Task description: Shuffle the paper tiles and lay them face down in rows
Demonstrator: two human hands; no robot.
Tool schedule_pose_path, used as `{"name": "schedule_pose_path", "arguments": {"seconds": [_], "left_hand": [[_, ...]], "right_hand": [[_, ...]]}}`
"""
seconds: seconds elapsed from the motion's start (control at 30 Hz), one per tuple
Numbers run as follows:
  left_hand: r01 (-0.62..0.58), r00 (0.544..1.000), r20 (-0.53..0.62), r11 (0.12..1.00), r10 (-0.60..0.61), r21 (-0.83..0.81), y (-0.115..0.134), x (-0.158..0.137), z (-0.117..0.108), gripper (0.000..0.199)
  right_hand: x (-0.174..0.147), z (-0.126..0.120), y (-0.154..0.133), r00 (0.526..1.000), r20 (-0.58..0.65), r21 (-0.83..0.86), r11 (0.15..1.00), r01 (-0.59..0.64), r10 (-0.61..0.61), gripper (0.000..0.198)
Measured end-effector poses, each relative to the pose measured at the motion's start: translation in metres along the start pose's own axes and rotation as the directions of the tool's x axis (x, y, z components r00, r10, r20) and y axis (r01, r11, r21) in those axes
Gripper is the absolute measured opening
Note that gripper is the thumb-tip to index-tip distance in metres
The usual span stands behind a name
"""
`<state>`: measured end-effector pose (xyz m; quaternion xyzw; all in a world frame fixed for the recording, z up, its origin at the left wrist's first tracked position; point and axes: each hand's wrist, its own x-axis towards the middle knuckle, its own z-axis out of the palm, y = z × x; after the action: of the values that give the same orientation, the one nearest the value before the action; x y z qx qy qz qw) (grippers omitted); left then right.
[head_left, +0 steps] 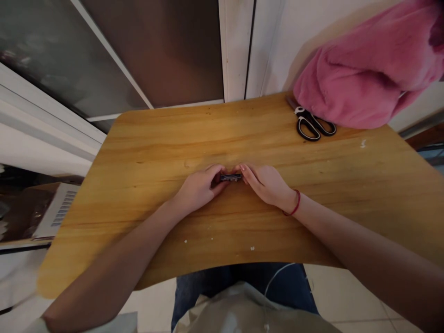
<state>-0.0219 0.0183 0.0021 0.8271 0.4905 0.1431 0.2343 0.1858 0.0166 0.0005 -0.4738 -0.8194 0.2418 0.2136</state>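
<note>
A small, dark, flat object [231, 177] with light markings along its edge is between my two hands over the middle of the table; its kind is too small to make out. My left hand [199, 187] pinches its left end between thumb and fingers. At the right end, my right hand [265, 182] has its thumb and fingers closed against the object, with the fingertips partly hidden behind it. A red cord bracelet [297, 203] circles the right wrist.
Both forearms rest over a wooden table [166, 138]. Black-handled scissors [312, 125] lie at the back right, their blades pointing to the wall, beside a pink plush cloth [364, 74]. White scraps [252, 248] dot the tabletop. A cardboard box [57, 210] stands left of the table.
</note>
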Motion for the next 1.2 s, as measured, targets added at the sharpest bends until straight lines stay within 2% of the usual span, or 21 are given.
{"name": "schedule_pose_path", "arguments": {"seconds": [0.13, 0.37, 0.57, 0.73, 0.93, 1.2], "left_hand": [[-0.002, 1.0, -0.01, 1.0, 0.002, -0.007, 0.001, 0.0, 0.001, 0.012], [0.009, 0.999, -0.033, 0.999, -0.01, -0.031, -0.001, -0.001, 0.003, 0.023], [-0.002, 1.0, -0.018, 0.999, 0.003, 0.049, -0.002, -0.001, 0.003, 0.035], [-0.079, 0.997, 0.003, 0.992, 0.079, 0.096, -0.001, -0.001, 0.003, 0.029], [-0.073, 0.997, -0.002, 0.99, 0.073, 0.122, 0.001, -0.002, 0.003, 0.033], [-0.091, 0.996, 0.049, 0.949, 0.08, 0.301, 0.008, -0.002, 0.002, 0.038]], "right_hand": [[0.0, -0.001, -0.001, 0.999, 0.031, -0.015, 1.0, 0.015, -0.014, 0.048], [0.001, 0.001, 0.001, 1.0, 0.015, -0.018, 1.0, 0.0, 0.0, 0.052], [-0.001, 0.001, 0.001, 1.0, 0.009, 0.035, 0.999, 0.003, -0.004, 0.05], [-0.001, 0.002, 0.003, 1.0, -0.007, 0.023, 1.0, 0.016, -0.015, 0.052], [-0.001, 0.002, 0.003, 0.997, -0.069, 0.105, 0.994, 0.027, -0.02, 0.057], [0.0, 0.002, 0.003, 0.993, -0.117, 0.104, 0.994, 0.018, -0.005, 0.058]]}}
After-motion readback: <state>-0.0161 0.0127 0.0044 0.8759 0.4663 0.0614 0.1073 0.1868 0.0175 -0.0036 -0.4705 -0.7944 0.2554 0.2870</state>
